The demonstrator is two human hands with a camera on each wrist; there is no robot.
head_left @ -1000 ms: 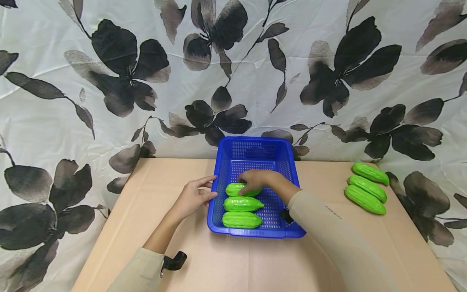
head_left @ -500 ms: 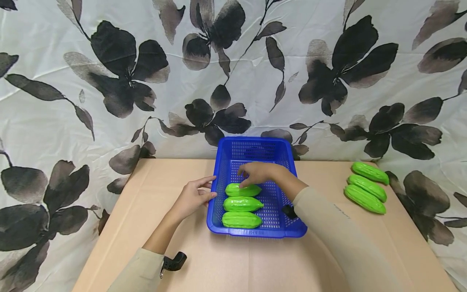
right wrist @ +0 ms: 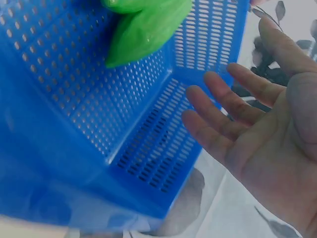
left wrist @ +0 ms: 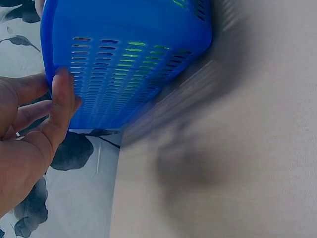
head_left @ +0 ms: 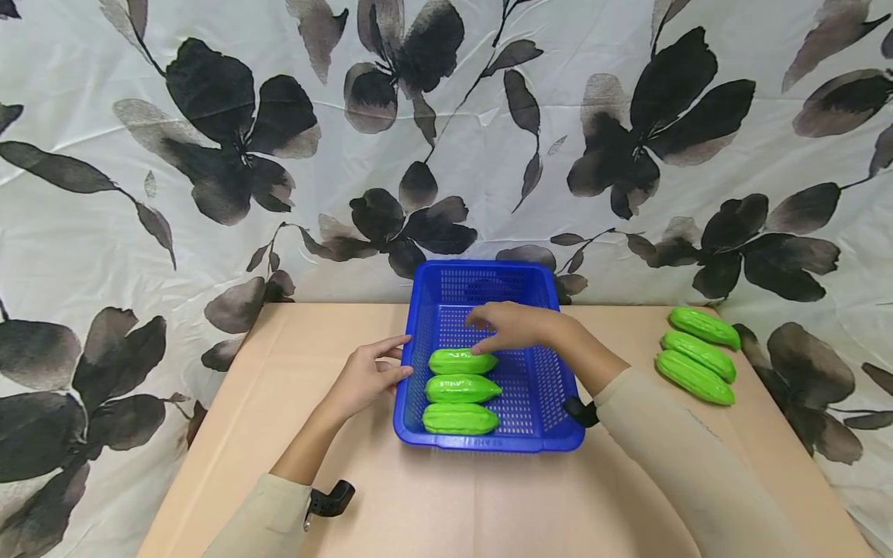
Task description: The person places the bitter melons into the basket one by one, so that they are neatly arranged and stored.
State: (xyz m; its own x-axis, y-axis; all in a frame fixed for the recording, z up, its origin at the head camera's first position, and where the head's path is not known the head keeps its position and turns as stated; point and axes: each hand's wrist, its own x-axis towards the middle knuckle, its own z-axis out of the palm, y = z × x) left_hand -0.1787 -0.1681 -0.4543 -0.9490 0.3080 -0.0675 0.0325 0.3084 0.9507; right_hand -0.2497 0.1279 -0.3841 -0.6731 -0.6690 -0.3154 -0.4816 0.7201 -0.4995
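Observation:
Three glossy green ridged gourd-like vegetables lie in a column along the left side of a blue perforated basket (head_left: 544, 443): a back one (head_left: 456, 361), a middle one (head_left: 462, 388) and a front one (head_left: 460, 418). My left hand (head_left: 366, 377) touches the basket's left side with its fingertips; the left wrist view shows fingers on the slotted wall near the rim. Over the basket, just behind the back vegetable, hovers my right hand (head_left: 515, 325). In the right wrist view its fingers (right wrist: 218, 99) are spread and relaxed, with an empty palm.
Three more green vegetables (head_left: 695, 377) lie side by side on the table's right part. Behind the light wooden table (head_left: 418, 504) hangs a white cloth (head_left: 509, 155) with dark flowers, close to the basket's back end.
My right hand has let go of the back vegetable, risen off it and shifted slightly back and right. The left hand stays at the basket's side.

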